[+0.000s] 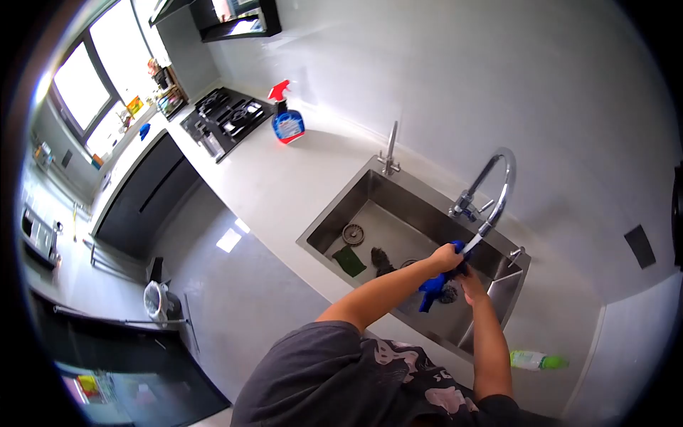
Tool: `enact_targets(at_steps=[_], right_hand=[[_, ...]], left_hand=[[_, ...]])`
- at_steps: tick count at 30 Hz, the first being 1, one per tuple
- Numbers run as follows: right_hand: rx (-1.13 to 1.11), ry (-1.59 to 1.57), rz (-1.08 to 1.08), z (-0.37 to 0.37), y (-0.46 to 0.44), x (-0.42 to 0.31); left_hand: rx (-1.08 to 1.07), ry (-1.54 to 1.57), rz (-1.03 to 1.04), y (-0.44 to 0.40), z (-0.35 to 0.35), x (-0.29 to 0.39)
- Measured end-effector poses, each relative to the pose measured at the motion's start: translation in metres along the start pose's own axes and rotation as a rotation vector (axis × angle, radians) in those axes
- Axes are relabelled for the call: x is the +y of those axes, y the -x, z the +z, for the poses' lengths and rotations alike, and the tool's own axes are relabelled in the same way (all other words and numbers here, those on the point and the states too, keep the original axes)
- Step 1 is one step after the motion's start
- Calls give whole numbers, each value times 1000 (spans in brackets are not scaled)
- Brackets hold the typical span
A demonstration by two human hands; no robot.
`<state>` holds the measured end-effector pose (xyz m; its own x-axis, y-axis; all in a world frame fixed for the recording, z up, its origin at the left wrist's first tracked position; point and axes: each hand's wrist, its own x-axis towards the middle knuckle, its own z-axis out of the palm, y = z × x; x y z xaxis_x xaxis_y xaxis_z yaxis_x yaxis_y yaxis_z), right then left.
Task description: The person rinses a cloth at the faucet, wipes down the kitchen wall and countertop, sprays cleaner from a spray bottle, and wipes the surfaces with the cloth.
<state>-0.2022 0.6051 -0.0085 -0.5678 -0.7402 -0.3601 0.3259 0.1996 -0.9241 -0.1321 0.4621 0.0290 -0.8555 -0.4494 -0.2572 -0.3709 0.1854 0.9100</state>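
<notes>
Over the right part of the steel sink (340, 206), my left hand (447, 257) and my right hand (471, 287) are closed on a bunched blue cloth (431, 289). Water runs from the curved chrome faucet (509, 178) onto the cloth between my hands. One end of the cloth hangs below my left hand. Under it, partly covered, lies a grey mesh-like scrubber (448, 294). Farther left on the sink floor are a round drain strainer (353, 234), a dark green scouring pad (348, 261) and a dark crumpled item (379, 257).
A smaller tap (390, 153) stands at the sink's back left corner. On the counter, a blue spray bottle (287, 124) with a red trigger stands near the gas stove (228, 121). A green-capped bottle (530, 360) lies at the right. A bin (161, 302) stands on the floor.
</notes>
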Motion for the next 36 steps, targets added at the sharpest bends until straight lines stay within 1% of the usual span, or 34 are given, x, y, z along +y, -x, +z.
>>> enact_targets(at_steps=[2,3,5,6,7,9,10,11,12,13,14,15,16,17,18,19,20,21,22,23,24,25,27,28,29,30,31,32,33,35,36], right_hand=[[-64,167,1,-18,-12,22],[-76,169,6,-17,-11,19],[-44,277,-7,-17,-8,12],[-3,255,-58,-8,-3,3],[-6,256,-58,-1,-1,-1],[113,-104,-234,9,-1,-6],[128,-129,-282,11,-5,-8],[136,-131,-280,17,-6,-15],[171,-264,-292,27,-4,-24],[214,-398,-305,34,-3,-31],[260,-320,-337,38,-3,-33],[282,-297,-373,42,-6,-26],[318,-180,-376,50,-2,-29],[356,-64,-368,58,4,-31],[353,109,-421,61,9,-29],[344,286,-466,63,13,-27],[351,367,-563,67,12,-23],[354,453,-656,72,10,-18],[400,584,-688,77,9,-23],[438,719,-715,78,7,-29],[518,764,-596,71,-6,-27],[592,806,-476,58,-24,-21],[693,766,-334,31,-52,-18],[688,735,-278,25,-57,-14],[716,784,-134,31,-56,-2],[696,799,-82,48,-42,-12],[673,816,-32,63,-30,-15],[674,875,10,70,-28,-3],[554,882,-8,70,-28,9],[630,773,-165,73,-21,-1],[670,805,-137,64,-29,5]], left_hand=[[-42,-82,8,-9,-5,-1],[-71,-119,21,-13,-10,-1],[-60,-179,24,-25,-22,-7],[-61,-237,34,-34,-25,-15],[-24,-229,22,-39,-31,-23],[-89,-294,-129,-36,-51,-37],[-94,-295,-129,-37,-47,-55],[-9,-231,-217,-40,-34,-86],[71,-168,-302,-41,-21,-105],[52,-172,-298,-34,-10,-99],[2,307,-557,-26,6,-92],[-117,689,-602,-19,17,-81],[-232,1040,-703,-12,29,-70],[-410,1295,-589,-10,33,-64],[-425,1368,-597,-22,42,-75],[-560,1362,-502,-31,41,-79],[-653,1342,-457,-49,48,-99],[-647,1356,-421,-62,53,-107],[-634,1371,-379,-71,59,-109],[-525,1367,-288,-65,66,-102],[-414,1355,-199,-58,72,-95],[-285,1261,-347,-45,64,-76],[-22,1044,-602,-30,54,-48],[-13,1025,-522,-31,58,-50],[25,828,-656,-34,52,-48],[16,818,-660,-43,50,-71],[-160,997,-591,-58,54,-109],[-338,1173,-518,-65,56,-131],[-99,1433,-763,-33,32,-62],[-130,1026,-635,-39,36,-86],[-122,866,-583,-29,30,-69]])
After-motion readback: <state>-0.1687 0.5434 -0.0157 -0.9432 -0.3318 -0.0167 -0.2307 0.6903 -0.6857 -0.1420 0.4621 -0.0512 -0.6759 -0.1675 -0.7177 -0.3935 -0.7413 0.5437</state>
